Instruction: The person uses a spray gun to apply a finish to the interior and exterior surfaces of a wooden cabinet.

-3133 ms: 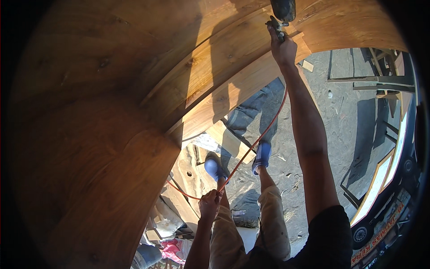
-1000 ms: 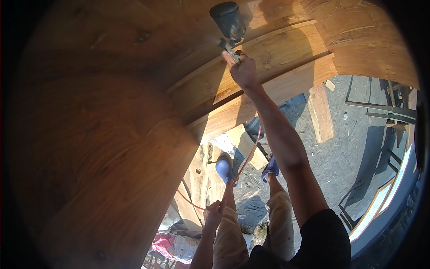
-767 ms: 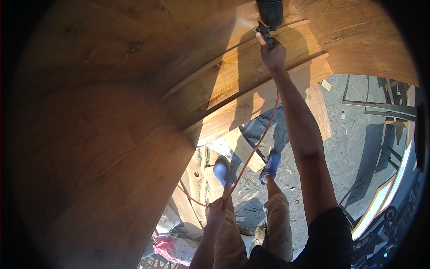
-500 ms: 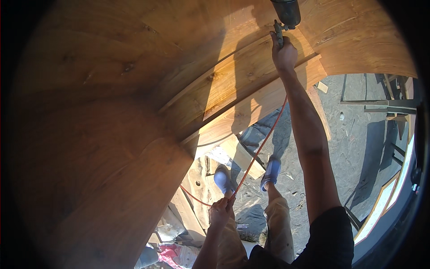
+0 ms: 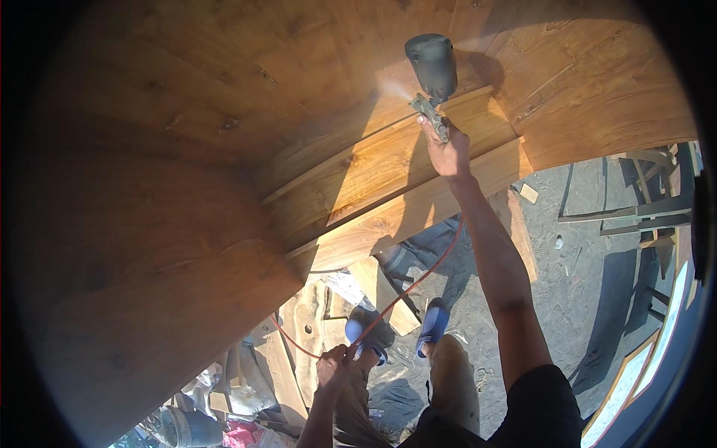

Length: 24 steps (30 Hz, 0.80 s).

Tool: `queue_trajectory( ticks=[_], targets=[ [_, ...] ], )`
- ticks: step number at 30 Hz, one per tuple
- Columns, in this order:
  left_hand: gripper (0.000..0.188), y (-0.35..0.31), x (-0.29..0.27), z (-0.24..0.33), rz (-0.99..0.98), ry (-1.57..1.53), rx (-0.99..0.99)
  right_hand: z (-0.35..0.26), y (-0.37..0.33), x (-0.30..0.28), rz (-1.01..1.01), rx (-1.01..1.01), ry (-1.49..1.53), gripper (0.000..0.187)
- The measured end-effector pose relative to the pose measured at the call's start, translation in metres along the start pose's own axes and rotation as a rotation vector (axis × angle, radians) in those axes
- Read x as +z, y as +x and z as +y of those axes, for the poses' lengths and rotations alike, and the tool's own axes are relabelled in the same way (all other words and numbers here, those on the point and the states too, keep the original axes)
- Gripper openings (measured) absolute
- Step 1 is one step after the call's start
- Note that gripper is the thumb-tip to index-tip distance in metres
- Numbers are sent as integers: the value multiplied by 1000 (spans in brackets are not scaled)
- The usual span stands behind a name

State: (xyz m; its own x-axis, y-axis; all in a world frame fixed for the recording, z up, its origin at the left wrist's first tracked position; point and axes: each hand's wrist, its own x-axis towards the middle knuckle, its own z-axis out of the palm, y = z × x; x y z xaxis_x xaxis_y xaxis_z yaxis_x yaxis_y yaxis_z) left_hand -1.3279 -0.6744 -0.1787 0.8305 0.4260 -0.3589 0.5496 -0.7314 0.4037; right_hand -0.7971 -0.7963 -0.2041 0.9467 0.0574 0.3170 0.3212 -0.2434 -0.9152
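My right hand (image 5: pixel 449 154) is closed round the handle of a metal spray gun (image 5: pixel 429 118), arm stretched out. A dark cup (image 5: pixel 435 69) sits on the gun, and pale mist leaves its nozzle toward the upper left. Brown wooden panels (image 5: pixel 314 104) surround it, with a ledged plank (image 5: pixel 388 168) in sunlight just below the gun. Down by my legs, my left hand (image 5: pixel 333 367) is closed on a thin red hose (image 5: pixel 396 302). The hose runs up toward my right forearm and passes out of sight behind it; its other end loops off to the left.
Loose boards (image 5: pixel 306 336) lie near my blue shoes (image 5: pixel 433 322) on the dusty ground. A bucket (image 5: pixel 190 429) and pink cloth (image 5: pixel 243 434) are at the lower left. Dark wooden frames (image 5: pixel 627 216) stand at the right, above a pale framed panel (image 5: pixel 620 388).
My right hand has brought the spray gun down and to the left, so its whole cup now shows. Mist is now visible at the nozzle. My left hand still holds the hose.
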Motion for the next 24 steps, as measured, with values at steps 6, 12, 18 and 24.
queue_trajectory(
  ticks=[6, 12, 18, 24],
  targets=[
    [31, 24, 23, 3, 58, -40, 92, -93, 17, -46, -3, -90, -85, 50],
    [36, 69, 49, -11, 225, -14, 241, -162, 37, -56, 123, -254, 48, 55],
    [38, 103, 63, -18, 475, 44, 319, -207, 46, -62, 278, -405, 88, 59],
    [40, 102, 73, -56, 534, 84, 215, -157, 9, -41, 142, -354, 75, 59]
  ],
)
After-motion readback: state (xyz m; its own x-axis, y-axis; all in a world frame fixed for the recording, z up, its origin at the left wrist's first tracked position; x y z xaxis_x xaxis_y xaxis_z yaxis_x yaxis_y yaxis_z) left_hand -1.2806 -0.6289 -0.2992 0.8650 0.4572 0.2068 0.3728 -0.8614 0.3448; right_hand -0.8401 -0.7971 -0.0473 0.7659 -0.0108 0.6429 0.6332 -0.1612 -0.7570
